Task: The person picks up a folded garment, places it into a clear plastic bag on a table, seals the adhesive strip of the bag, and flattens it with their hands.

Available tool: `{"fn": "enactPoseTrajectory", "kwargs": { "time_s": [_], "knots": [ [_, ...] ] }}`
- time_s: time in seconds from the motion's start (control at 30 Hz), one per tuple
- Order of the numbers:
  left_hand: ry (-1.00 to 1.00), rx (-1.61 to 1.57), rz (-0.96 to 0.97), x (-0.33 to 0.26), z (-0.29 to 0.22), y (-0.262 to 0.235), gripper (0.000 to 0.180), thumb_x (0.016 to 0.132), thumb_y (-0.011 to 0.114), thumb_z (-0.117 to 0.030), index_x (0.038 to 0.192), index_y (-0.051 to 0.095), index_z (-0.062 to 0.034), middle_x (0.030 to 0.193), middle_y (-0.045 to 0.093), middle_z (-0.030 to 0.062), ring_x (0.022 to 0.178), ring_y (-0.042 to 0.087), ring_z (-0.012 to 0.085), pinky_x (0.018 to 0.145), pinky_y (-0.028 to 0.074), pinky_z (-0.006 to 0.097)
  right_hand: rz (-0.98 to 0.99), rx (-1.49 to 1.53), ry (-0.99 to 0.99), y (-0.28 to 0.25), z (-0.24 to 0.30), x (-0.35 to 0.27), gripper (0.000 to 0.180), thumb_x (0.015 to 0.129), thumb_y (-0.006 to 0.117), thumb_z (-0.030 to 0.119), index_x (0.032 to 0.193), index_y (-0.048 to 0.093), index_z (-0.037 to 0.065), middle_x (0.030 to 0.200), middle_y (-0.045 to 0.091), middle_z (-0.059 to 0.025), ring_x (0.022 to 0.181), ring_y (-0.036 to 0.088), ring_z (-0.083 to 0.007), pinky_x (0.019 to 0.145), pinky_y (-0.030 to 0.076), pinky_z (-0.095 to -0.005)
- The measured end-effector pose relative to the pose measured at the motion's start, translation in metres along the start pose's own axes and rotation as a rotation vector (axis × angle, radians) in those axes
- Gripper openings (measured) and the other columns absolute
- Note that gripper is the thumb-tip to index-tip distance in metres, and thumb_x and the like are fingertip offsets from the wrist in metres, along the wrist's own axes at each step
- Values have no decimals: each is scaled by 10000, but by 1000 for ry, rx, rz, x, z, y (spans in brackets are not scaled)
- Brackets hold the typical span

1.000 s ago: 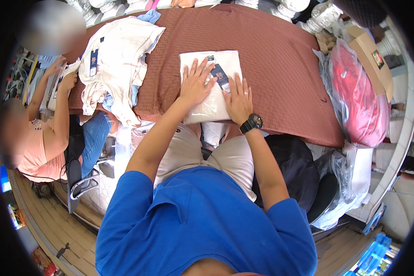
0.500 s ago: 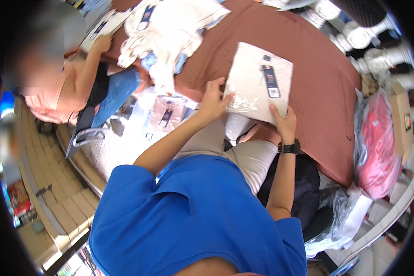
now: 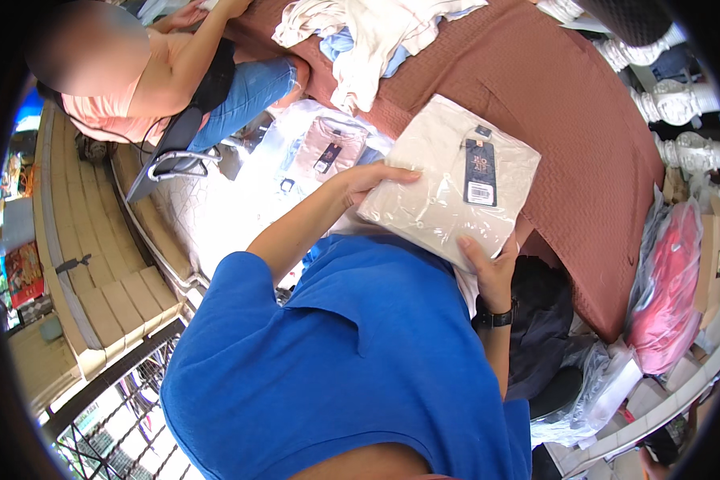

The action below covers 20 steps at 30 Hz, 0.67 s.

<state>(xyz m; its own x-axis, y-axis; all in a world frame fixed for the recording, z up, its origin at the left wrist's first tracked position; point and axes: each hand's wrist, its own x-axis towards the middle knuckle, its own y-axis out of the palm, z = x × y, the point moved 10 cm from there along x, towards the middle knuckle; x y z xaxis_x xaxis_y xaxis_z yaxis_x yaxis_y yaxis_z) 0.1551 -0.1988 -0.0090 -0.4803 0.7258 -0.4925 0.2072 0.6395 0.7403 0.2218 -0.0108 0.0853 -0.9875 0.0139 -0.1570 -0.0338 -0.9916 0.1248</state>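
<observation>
A folded beige shirt in a clear plastic bag (image 3: 424,184), with a dark hang tag (image 3: 480,170), is held tilted in front of my body. My left hand (image 3: 376,181) grips its left edge, thumb on top and the fingers mostly hidden beneath. At the lower right corner my right hand (image 3: 492,272) pinches the bag, thumb on top and fingers under it. Below and left of the table's edge lies another bagged shirt, pinkish (image 3: 328,150), on a pile of clear plastic. Loose cream garments (image 3: 384,40) are heaped at the far side of the table.
The table has a brown textured cover (image 3: 568,152). To the left sits another person (image 3: 176,80) by the table. A bag of red cloth (image 3: 672,288) stands at the right beside a cardboard box (image 3: 714,264). Wooden benches (image 3: 96,232) line the left; a black bag (image 3: 540,320) is near my right arm.
Both hands have brought the bagged shirt off the table, closer to my body, and tilted it. My view has shifted left. The other person's white garment has moved mostly out of view.
</observation>
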Motion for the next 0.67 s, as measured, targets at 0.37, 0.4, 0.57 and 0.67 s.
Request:
{"fn": "enactPoseTrajectory", "kwargs": {
  "time_s": [0.37, 0.4, 0.57, 0.67],
  "knots": [
    [517, 442, -899, -315, -66, -201, 599, 825, 841, -172, 1320, 627, 88, 1244, 712, 195, 1154, 683, 262, 1059, 505, 376, 172, -258, -118, 28, 19, 81, 440, 973, 734, 202, 1346, 573, 30, 1214, 621, -96, 937, 651, -153, 794, 563, -318],
    [515, 421, -907, -323, -67, -208, 637, 820, 850, -174, 1343, 599, 89, 1245, 706, 188, 1123, 692, 259, 1049, 511, 376, 74, -324, -189, 12, 22, 96, 424, 977, 731, 211, 1330, 587, 25, 1216, 619, -99, 946, 649, -167, 806, 559, -336],
    [263, 368, -886, -297, -41, -292, 785, 859, 854, -288, 1456, 485, 62, 1326, 657, 151, 1145, 662, 251, 1051, 501, 366, -282, -879, -462, -46, -5, 148, 363, 1006, 703, 282, 1257, 643, 27, 1299, 604, -153, 1189, 602, -287, 993, 473, -467],
    [200, 516, -766, -235, -22, -350, 909, 886, 828, -352, 1561, 355, 32, 1482, 543, 147, 1423, 442, 236, 1235, 262, 367, -349, -1186, -674, -41, -12, 153, 423, 1004, 703, 351, 1275, 633, 33, 1364, 608, -147, 1280, 534, -310, 1137, 341, -495]
  ]
}}
